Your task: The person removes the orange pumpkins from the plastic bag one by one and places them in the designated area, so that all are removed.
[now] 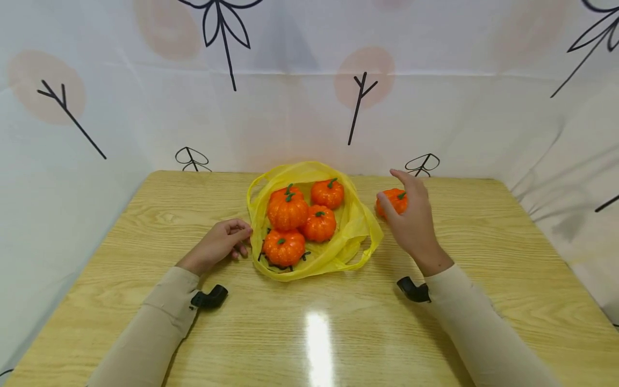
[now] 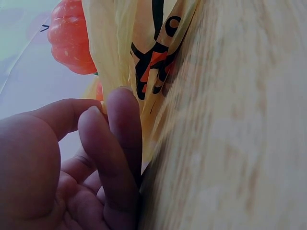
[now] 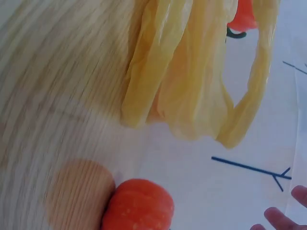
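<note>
A yellow plastic bag (image 1: 355,236) lies with its mouth spread, several small orange pumpkins (image 1: 287,212) with green stems inside it. At its left edge my left hand (image 1: 215,244) pinches the plastic between thumb and fingertips; the left wrist view shows the fingers (image 2: 124,120) against the bag (image 2: 110,43). One more pumpkin (image 1: 393,203) sits on the table right of the bag. My right hand (image 1: 411,220) hovers by it, thumb and fingers spread apart, partly covering it. In the right wrist view the pumpkin (image 3: 139,206) and the fingertips (image 3: 280,220) are apart.
The wooden table (image 1: 251,333) ends at a pale patterned cloth backdrop (image 1: 290,118). Bag handles (image 1: 365,258) droop toward the right side. A black wrist device (image 1: 210,297) is on the left sleeve, another (image 1: 413,290) on the right.
</note>
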Demonstrator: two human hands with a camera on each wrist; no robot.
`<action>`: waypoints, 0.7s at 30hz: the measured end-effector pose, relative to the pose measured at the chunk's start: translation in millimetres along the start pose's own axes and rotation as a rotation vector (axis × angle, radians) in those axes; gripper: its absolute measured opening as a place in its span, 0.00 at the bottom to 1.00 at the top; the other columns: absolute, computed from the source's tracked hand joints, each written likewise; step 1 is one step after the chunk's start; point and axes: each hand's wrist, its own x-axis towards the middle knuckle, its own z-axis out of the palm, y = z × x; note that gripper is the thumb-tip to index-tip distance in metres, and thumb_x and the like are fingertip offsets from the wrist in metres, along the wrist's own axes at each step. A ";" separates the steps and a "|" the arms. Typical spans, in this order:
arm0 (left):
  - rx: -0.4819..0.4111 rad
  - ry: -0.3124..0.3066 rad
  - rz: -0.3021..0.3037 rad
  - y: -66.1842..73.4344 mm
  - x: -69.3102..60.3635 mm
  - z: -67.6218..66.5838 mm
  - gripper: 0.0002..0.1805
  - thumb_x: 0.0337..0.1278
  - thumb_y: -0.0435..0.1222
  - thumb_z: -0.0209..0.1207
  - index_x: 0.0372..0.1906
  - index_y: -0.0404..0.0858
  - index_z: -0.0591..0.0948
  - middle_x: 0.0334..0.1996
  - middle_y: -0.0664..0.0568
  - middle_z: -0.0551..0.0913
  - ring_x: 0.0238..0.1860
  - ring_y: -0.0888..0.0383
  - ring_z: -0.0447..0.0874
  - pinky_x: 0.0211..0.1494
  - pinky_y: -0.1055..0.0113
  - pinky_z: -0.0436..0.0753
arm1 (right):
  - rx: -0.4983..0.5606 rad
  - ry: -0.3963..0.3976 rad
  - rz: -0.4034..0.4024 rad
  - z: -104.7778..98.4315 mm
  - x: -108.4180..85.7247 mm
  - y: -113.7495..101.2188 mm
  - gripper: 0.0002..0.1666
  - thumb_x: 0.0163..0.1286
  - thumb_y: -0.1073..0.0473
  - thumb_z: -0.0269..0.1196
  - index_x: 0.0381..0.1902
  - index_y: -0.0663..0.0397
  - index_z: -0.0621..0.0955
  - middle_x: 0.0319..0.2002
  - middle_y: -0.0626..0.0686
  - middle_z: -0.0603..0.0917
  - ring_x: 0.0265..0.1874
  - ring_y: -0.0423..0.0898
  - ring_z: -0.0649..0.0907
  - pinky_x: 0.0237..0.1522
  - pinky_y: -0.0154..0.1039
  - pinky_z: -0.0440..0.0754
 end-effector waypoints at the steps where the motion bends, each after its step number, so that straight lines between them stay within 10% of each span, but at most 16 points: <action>1: 0.001 0.000 -0.001 -0.3 0.0 0.0 0.16 0.77 0.45 0.51 0.51 0.36 0.77 0.38 0.48 0.79 0.30 0.59 0.81 0.31 0.71 0.82 | 0.003 -0.005 -0.008 1.5 -0.7 -1.2 0.32 0.75 0.54 0.60 0.72 0.55 0.67 0.72 0.61 0.65 0.73 0.62 0.62 0.72 0.67 0.59; 21: -0.016 -0.006 -0.006 1.2 0.0 0.8 0.16 0.77 0.45 0.51 0.51 0.36 0.77 0.38 0.48 0.80 0.29 0.58 0.82 0.30 0.71 0.82 | 0.084 -0.116 -0.048 27.2 -9.7 -32.7 0.31 0.73 0.55 0.62 0.71 0.56 0.69 0.70 0.59 0.69 0.69 0.58 0.69 0.68 0.60 0.68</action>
